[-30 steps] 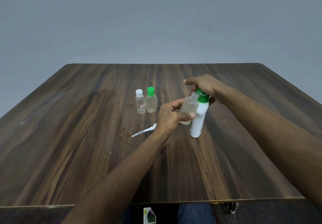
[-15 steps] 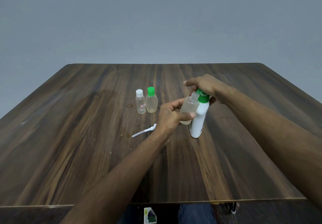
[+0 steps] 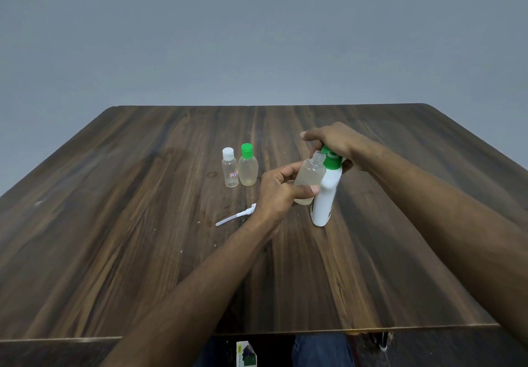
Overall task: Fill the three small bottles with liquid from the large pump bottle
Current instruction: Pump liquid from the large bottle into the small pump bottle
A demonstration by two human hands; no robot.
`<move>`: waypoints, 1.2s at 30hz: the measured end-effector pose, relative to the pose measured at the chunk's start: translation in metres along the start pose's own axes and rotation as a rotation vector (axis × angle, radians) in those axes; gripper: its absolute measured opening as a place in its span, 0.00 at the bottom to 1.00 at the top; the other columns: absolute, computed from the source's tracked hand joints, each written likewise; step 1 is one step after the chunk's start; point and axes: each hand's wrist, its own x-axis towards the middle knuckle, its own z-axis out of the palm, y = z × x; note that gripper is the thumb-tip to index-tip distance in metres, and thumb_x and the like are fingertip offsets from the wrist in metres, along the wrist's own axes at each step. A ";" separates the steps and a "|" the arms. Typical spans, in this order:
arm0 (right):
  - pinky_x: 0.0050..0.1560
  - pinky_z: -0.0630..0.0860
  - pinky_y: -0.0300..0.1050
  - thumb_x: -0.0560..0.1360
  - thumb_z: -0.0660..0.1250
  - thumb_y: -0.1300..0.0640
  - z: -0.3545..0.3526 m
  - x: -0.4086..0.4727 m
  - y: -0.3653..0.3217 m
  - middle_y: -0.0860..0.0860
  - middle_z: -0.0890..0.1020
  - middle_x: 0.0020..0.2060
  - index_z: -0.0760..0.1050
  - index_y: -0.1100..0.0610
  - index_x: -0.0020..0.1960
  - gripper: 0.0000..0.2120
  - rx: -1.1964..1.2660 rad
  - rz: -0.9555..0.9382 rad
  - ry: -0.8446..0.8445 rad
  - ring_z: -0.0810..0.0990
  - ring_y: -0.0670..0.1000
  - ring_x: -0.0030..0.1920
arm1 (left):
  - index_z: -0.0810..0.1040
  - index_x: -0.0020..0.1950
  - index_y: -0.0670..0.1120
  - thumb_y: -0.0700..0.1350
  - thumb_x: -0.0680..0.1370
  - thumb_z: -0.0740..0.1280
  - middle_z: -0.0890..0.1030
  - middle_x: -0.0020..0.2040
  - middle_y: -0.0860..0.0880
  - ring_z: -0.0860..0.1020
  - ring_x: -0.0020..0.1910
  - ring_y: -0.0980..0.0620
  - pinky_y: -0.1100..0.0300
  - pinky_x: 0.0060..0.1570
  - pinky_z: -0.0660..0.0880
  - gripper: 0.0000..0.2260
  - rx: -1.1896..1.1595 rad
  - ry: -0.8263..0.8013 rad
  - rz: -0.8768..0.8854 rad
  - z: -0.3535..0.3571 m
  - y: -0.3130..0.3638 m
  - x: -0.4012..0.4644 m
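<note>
Nothing has visibly moved since the earlier frame. Left hand (image 3: 278,188) grips an uncapped small bottle (image 3: 308,179) against the pump bottle (image 3: 325,195) on the tabletop (image 3: 143,238); right hand (image 3: 334,143) clasps its green pump top.

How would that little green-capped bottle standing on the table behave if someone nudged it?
The green-capped bottle would probably tip rather than slide: it looks taller than its base is wide. It likely feels light, being small, clear plastic. If it fell, it could knock the white-capped bottle standing right beside it, and its rounded body might roll.
</note>
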 end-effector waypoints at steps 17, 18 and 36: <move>0.38 0.76 0.46 0.77 0.68 0.40 0.000 -0.001 -0.002 0.54 0.83 0.40 0.76 0.58 0.45 0.20 -0.016 -0.005 0.008 0.81 0.54 0.35 | 0.80 0.59 0.44 0.31 0.68 0.72 0.83 0.49 0.46 0.80 0.43 0.53 0.62 0.37 0.77 0.21 0.020 -0.004 0.003 -0.001 -0.001 0.002; 0.38 0.76 0.46 0.76 0.68 0.39 -0.001 -0.002 -0.002 0.54 0.83 0.39 0.76 0.58 0.44 0.21 -0.014 -0.007 -0.001 0.81 0.54 0.34 | 0.80 0.59 0.44 0.31 0.68 0.72 0.83 0.49 0.46 0.80 0.43 0.54 0.62 0.37 0.77 0.21 0.020 -0.006 0.003 -0.001 -0.001 0.002; 0.41 0.78 0.48 0.75 0.67 0.35 -0.003 -0.006 -0.005 0.53 0.83 0.36 0.77 0.57 0.41 0.24 0.018 -0.005 -0.033 0.81 0.55 0.35 | 0.80 0.57 0.44 0.30 0.68 0.72 0.84 0.46 0.49 0.81 0.41 0.57 0.63 0.37 0.78 0.19 0.015 -0.010 0.002 0.000 0.001 0.000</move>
